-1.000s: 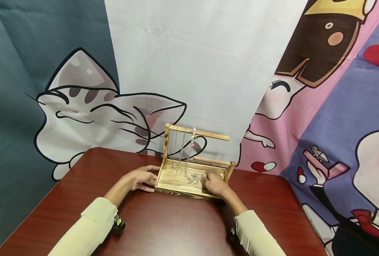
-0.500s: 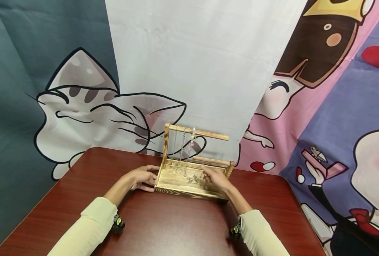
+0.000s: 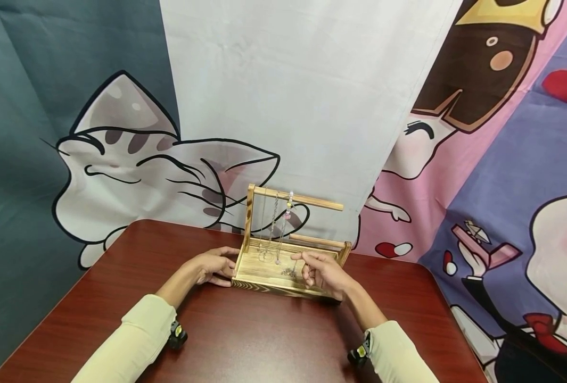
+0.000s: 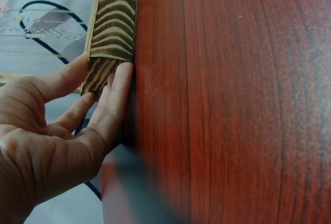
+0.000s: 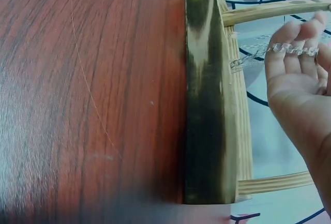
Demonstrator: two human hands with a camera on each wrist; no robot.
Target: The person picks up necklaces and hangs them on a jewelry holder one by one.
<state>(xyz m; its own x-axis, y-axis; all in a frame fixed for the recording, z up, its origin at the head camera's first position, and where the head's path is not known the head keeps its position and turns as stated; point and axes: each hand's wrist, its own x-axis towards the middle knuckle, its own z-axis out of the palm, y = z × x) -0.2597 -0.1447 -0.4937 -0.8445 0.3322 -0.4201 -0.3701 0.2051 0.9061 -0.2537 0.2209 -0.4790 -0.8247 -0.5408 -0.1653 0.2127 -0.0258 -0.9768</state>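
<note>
A wooden jewelry stand (image 3: 259, 272) with a shallow tray and two bars sits on the table. My left hand (image 3: 211, 267) grips the tray's left end; in the left wrist view its thumb and fingers (image 4: 115, 97) touch the corner. Over the tray's right part, my right hand (image 3: 325, 271) holds a silver chain (image 5: 292, 49), which crosses its curled fingers in the right wrist view. The chain's lower part (image 3: 289, 272) hangs to the tray floor in a small heap. Whether a clasp or pendant is on it cannot be seen.
Several thin silver necklaces (image 3: 273, 218) hang from the upper bar (image 3: 319, 201), beside a strand with pastel beads (image 3: 287, 214). The lower bar (image 3: 317, 241) runs behind the tray. A printed cloth (image 3: 283, 106) hangs behind the reddish-brown table (image 3: 264, 340).
My right hand has risen off the tray floor and turned, drawing the chain up, so its heap has shrunk. My left hand has stayed at the tray's left end.
</note>
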